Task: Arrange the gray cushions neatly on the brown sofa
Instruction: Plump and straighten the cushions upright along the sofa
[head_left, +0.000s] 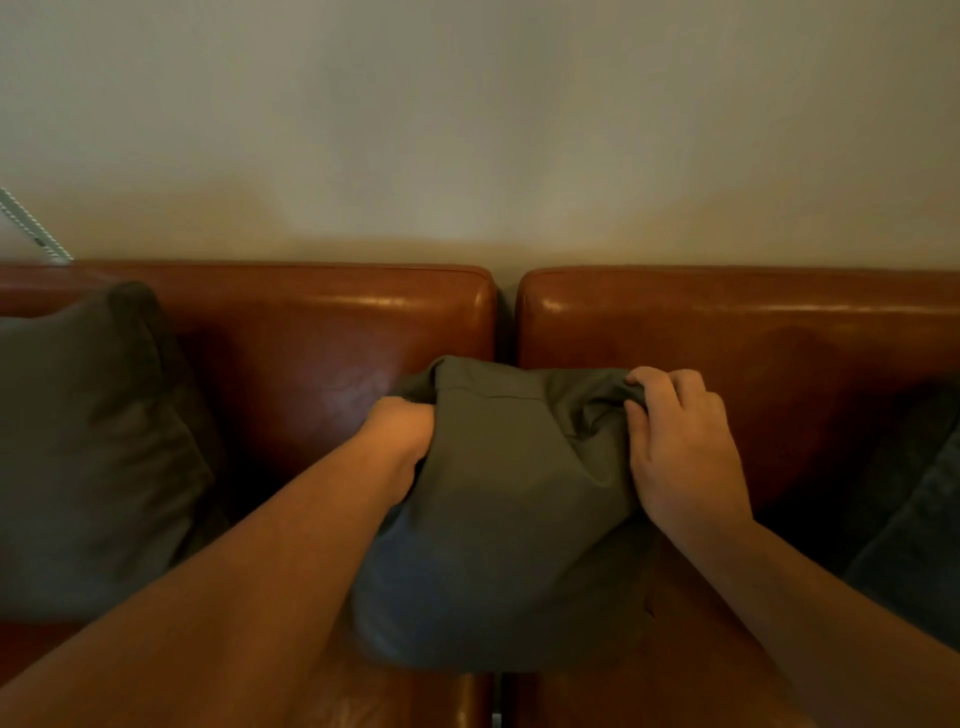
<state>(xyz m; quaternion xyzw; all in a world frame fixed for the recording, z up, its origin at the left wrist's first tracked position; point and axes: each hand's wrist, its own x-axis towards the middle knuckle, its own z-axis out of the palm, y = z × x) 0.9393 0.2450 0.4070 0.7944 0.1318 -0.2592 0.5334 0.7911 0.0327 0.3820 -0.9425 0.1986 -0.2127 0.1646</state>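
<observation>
Gripping the middle gray cushion (509, 509) by its top corners over the brown sofa (322, 332) centre seam.
Left hand (402, 441) and right hand (680, 441) both clamped on bunched fabric; cushion leans on the backrest, slumped. Left of the seam, another gray cushion (88, 457) looks placed; right-edge cushion (919, 545) mostly cut off, can't judge. Middle one needs squaring.

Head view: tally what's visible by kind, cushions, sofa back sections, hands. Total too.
Gray cushions: 3, left, middle, right, partly out of frame
Sofa back sections: 2, left, right
Hands: 2, left hand, right hand, both gripping the middle cushion
Total: 7
</observation>
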